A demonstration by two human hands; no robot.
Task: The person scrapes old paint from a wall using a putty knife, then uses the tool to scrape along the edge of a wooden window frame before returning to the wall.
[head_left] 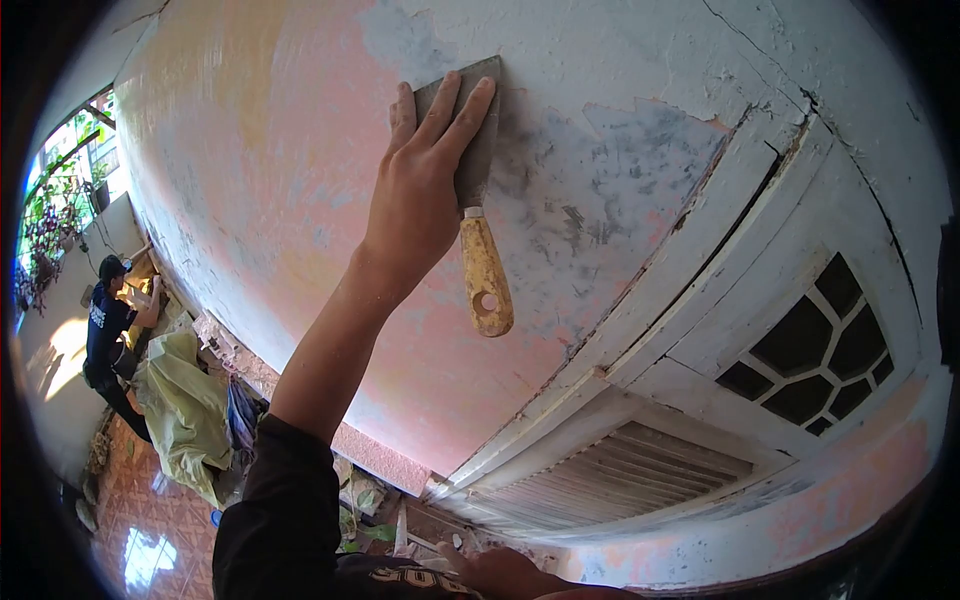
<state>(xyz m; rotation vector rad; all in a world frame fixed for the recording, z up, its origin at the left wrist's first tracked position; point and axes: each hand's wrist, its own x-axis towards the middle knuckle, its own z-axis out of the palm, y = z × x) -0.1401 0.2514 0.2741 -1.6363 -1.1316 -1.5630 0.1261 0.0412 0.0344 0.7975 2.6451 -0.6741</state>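
Note:
High on the wall, my left hand (425, 165) is on the metal blade of a putty knife (478, 165), its fingers laid over the blade and its thumb hidden. The knife's worn yellow handle, with a hole near its end, hangs down free of the fingers. Around the blade the wall (330, 200) shows pink paint, with grey-white smeared patches to the right. My right hand (495, 572) is low at the bottom edge, in front of my dark shirt; its fingers are mostly hidden, and whether it holds anything is unclear.
A cracked white wooden frame (690, 260) runs diagonally beside louvres (620, 475) and a patterned vent (815, 345). At far left, another person (108, 330) in dark clothes and a cap faces the wall. A yellowish sheet (180, 400) covers things above the tiled floor (125, 500).

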